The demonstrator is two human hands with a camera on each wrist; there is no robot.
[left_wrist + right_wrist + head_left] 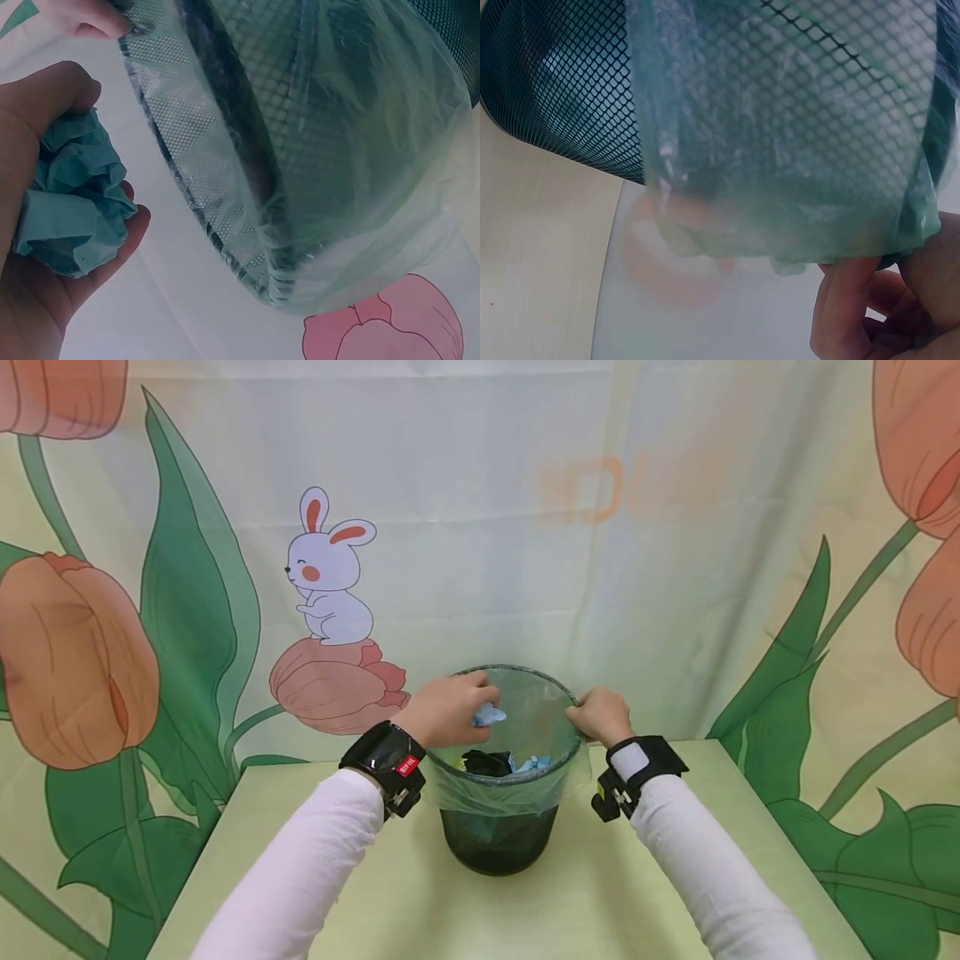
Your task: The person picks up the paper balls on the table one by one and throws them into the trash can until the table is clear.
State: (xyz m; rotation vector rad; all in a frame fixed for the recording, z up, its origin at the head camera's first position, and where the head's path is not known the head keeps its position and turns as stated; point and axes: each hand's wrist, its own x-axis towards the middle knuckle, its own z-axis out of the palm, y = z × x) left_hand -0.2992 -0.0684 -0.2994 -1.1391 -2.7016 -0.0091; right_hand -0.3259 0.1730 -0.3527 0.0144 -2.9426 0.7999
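A black mesh wastebasket (498,843) lined with a thin green plastic bag (480,797) stands upright on the table. Over its left side, my left hand (453,706) holds a crumpled ball of light blue paper (79,195), fingers and thumb curled round it, apart from the rim. At the right side of the rim, my right hand (602,716) grips the edge with the bag folded over it; in the right wrist view the fingers (847,300) curl beneath the bag's hem. Inside the basket lie something black and crumpled (487,763) and a light blue crumpled piece (534,764).
The pale table (360,893) carries the basket near its back edge. Behind it hangs a curtain (465,527) printed with tulips and a white rabbit. Both wrists wear black straps (386,760) with small cameras.
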